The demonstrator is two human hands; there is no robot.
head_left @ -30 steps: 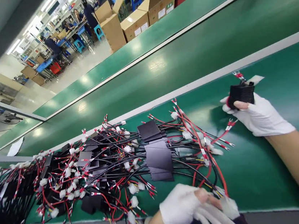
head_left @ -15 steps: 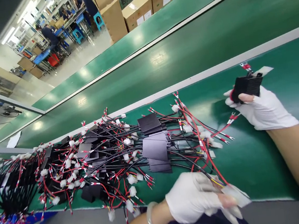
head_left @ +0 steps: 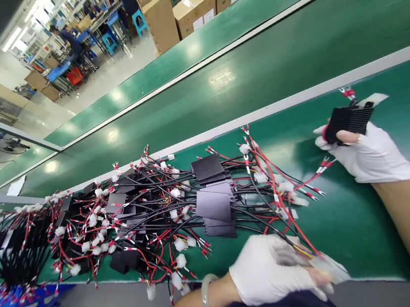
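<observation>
The right hand (head_left: 371,155), in a white glove with the fingertips bare, is clenched round a black finned block (head_left: 348,122); the thumb lies across the block's near face, and the block sits at the top of the hand, raised off the green desk (head_left: 348,225); a red-tipped lead (head_left: 347,91) sticks up just behind it, and a pale label (head_left: 374,99) shows at its far edge; a red wire (head_left: 314,177) with fork terminals runs from below the hand leftward to the pile.

The left hand (head_left: 275,269), gloved the same way, lies at the near edge of the desk, well apart from the block; its fingers are closed on a white connector (head_left: 325,268), from which red, black and yellow wires rise toward the pile; a pale bangle (head_left: 206,295) circles the wrist.

Between and to the left of the hands lies a tangled pile of harnesses (head_left: 141,216): red and black wires, white plugs, and flat black plates (head_left: 215,204) stacked near the middle; the pile reaches the far left, where it hangs over a blue stool (head_left: 22,305).

Beyond the desk run two more green belts (head_left: 253,63); further off stand cardboard boxes (head_left: 187,11), and people sit at work benches (head_left: 72,45) in the background.
</observation>
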